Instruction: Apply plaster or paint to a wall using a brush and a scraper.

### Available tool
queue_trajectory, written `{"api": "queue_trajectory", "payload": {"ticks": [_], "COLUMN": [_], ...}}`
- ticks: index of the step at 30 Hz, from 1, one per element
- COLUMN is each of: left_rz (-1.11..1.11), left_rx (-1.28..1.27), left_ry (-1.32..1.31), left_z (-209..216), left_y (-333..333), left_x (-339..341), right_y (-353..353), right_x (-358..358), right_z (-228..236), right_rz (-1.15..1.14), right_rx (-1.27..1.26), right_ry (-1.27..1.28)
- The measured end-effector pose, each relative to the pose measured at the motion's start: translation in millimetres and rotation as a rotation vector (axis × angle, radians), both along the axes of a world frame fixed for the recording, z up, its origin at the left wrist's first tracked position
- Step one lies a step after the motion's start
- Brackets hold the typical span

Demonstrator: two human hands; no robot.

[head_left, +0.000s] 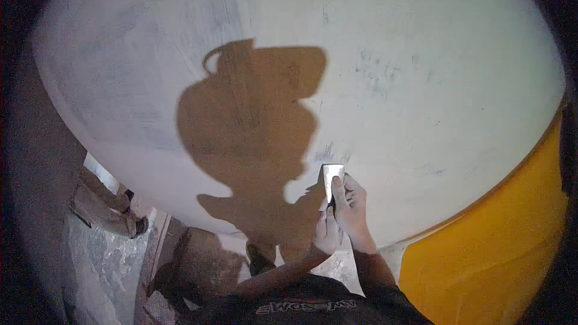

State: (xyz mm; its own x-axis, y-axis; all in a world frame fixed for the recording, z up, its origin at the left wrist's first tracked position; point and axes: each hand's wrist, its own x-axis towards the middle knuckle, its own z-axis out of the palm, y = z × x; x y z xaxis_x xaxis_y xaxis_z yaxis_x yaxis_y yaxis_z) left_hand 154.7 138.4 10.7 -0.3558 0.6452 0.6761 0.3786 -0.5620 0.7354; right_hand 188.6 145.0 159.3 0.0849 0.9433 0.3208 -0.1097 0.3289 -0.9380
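Note:
A putty knife (334,173) with a bright, flat metal blade stands upright against a large, pale curved surface (421,114). My right hand (351,203) grips it from the right, the thumb laid along the blade. Just below and to the left, my left hand (328,232) is closed around the handle end, mostly hiding it. The blade's top edge is at or very near the surface; exact contact is unclear. Dark streaks mark the surface just above the blade, and more dark scuffs are spread over its upper right part.
My shadow (253,114) falls across the middle of the pale surface. A yellow surface (481,235) curves along the lower right. At lower left, a dusty grey-brown object (105,204) I cannot identify stands above a stained, shiny floor (108,265).

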Motion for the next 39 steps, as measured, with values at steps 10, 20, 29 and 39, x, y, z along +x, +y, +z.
{"api": "queue_trajectory", "payload": {"ticks": [10,20,29,39], "left_rz": [-0.622,-0.703,-0.434,-0.628], "left_rx": [-0.519,-0.566,-0.318,-0.602], "left_ry": [-0.629,-0.608,-0.197,-0.157], "left_z": [88,49,85,118], "left_y": [-30,-36,-25,-41], "left_x": [-14,-8,-13,-28], "right_y": [-9,-15,-13,-11], "right_x": [3,3,2,0], "right_z": [6,19,38,36], "right_rz": [0.003,-0.009,-0.063,-0.100], "right_rx": [-0.060,-0.052,-0.065,0.036], "right_ry": [-0.020,-0.096,-0.033,-0.056]}}
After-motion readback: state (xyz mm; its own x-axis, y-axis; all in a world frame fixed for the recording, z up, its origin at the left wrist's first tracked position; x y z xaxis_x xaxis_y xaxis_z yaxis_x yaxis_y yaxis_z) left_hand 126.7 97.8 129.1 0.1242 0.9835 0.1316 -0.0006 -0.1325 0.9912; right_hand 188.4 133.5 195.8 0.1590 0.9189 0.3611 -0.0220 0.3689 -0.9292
